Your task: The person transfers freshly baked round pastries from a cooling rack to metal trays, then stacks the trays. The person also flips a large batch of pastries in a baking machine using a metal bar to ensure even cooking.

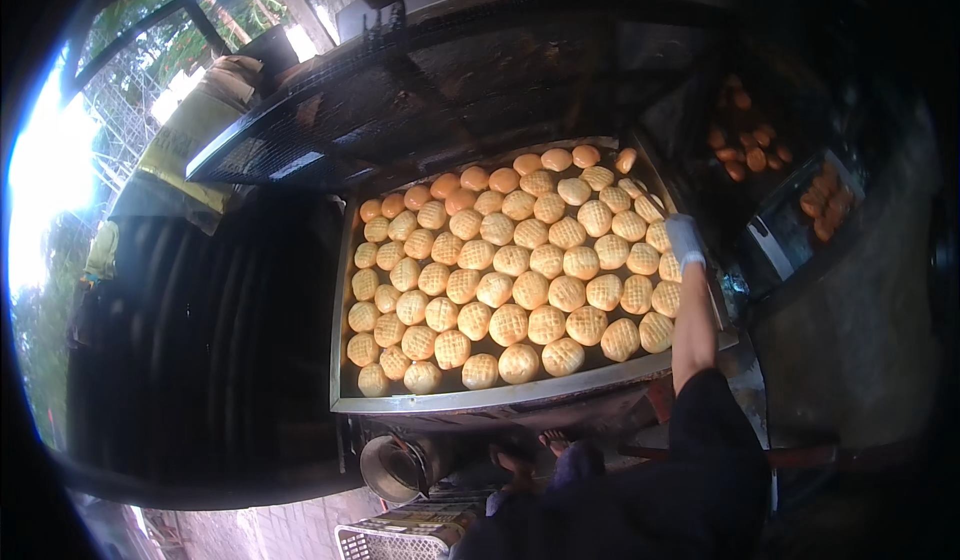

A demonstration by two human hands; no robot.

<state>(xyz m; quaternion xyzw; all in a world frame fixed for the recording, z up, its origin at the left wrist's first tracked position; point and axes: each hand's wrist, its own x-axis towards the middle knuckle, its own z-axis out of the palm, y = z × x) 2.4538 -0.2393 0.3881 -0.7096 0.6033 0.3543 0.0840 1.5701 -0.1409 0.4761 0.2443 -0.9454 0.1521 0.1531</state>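
Observation:
My right hand (683, 239), in a pale glove, is over the right side of a wide rectangular metal pan (525, 396). A thin, blurred object reaches from its fingers toward the buns; whether the hand grips it I cannot tell. Close-set round buns cover most of the pan's dark base. Most are pale golden with a crosshatch pattern, like this bun (508, 325). Along the far edge and left corner lie smooth, glossy orange-brown buns, such as this one (445, 186). My left hand is out of view.
A dark mesh-covered panel (450, 102) rises behind the pan. Dark ridged sheeting (202, 335) lies left. At right, a metal tray (772, 248) holds browned pieces. Below the pan are a round metal pot (390, 470), a plastic crate (390, 543) and bare feet (555, 442).

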